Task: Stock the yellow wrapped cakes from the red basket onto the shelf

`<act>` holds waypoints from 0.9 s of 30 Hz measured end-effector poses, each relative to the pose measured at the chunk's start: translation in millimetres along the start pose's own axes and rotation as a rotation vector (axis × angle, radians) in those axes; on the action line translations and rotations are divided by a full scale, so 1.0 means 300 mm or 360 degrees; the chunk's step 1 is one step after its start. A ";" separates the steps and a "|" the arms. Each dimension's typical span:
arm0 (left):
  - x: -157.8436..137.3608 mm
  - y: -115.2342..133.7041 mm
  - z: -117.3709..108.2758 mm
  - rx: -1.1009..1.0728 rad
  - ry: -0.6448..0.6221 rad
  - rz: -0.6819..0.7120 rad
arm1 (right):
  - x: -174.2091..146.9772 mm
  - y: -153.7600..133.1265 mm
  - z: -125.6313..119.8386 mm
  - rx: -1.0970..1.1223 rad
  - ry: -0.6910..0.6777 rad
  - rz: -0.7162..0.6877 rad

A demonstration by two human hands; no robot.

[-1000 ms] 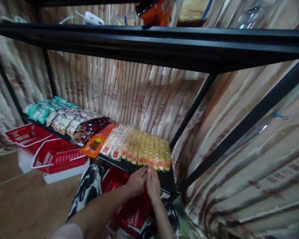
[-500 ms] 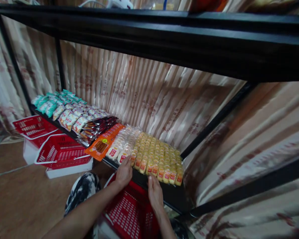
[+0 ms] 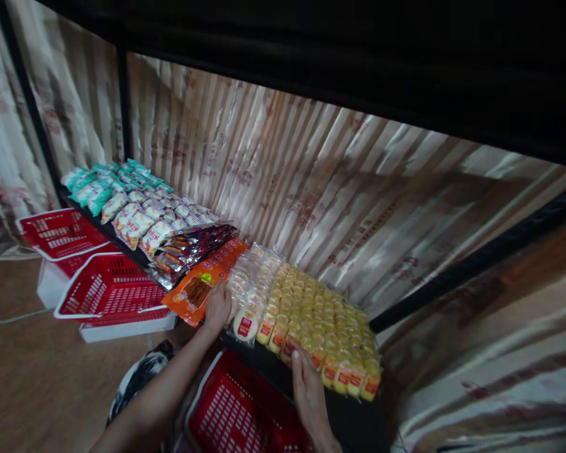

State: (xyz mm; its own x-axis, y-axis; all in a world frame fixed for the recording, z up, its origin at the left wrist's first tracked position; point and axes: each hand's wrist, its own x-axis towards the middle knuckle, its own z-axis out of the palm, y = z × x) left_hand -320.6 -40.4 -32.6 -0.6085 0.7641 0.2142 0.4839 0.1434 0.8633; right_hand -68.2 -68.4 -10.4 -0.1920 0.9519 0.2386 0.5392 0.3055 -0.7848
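Observation:
My left hand (image 3: 218, 306) is at the front of the shelf, between the orange snack bag (image 3: 198, 292) and the clear-wrapped white round crackers (image 3: 246, 324). Its fingers reach along the left side of the crackers and look extended, with their tips partly hidden; no held item shows. My right hand (image 3: 309, 387) is open, fingers straight and close together, at the front edge of the yellow wrapped snacks (image 3: 321, 314). Its fingertips touch or nearly touch the front packets. The snacks stand in tight rows.
Farther left lie dark stick-snack packs (image 3: 188, 248), white snack bags (image 3: 134, 223) and green bags (image 3: 94, 189). Red baskets (image 3: 106, 286) stand on the floor, another red basket (image 3: 229, 409) below my arms. A black upper shelf (image 3: 311, 56) hangs overhead; a curtain (image 3: 273, 163) backs the rack.
My left hand has moved left from the boundary of the white crackers and yellow snacks to the crackers' left side. My right hand stays by the yellow snacks. The view has shifted closer.

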 end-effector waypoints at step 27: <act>0.267 -0.043 0.086 -0.0542 -0.0339 -0.0263 | 0.757 -0.198 0.297 -0.0954 -0.0755 -0.0945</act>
State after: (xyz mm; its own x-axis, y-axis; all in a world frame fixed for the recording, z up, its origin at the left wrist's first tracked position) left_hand -359.4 35.2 -38.4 -0.5000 0.8660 -0.0076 0.1341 0.0861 0.9872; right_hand -216.9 127.7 39.4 -0.8082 0.5712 0.1436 0.5511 0.8194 -0.1576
